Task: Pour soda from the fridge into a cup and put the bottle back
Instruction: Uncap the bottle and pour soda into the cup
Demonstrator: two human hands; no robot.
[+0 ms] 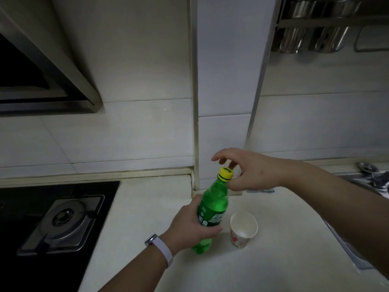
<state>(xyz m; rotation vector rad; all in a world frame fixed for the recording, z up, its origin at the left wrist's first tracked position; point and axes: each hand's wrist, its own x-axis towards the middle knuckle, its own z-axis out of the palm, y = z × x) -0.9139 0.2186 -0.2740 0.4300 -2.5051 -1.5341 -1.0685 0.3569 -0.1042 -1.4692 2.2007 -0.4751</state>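
Observation:
A green soda bottle [214,202] with a yellow cap [225,174] stands tilted slightly on the pale counter [273,260]. My left hand [189,226], with a watch on its wrist, is wrapped around the bottle's labelled middle. My right hand [246,169] hovers at the cap with fingers spread; thumb and fingertips sit right beside the cap, and whether they touch it is unclear. A white paper cup [243,228] stands upright just right of the bottle, and no liquid shows inside it.
A black gas hob with a metal burner [63,222] lies to the left, under a range hood [42,76]. A tiled wall column [223,123] rises behind the bottle. A sink edge and tap [370,175] are at far right, with hanging metal utensils [315,34] above.

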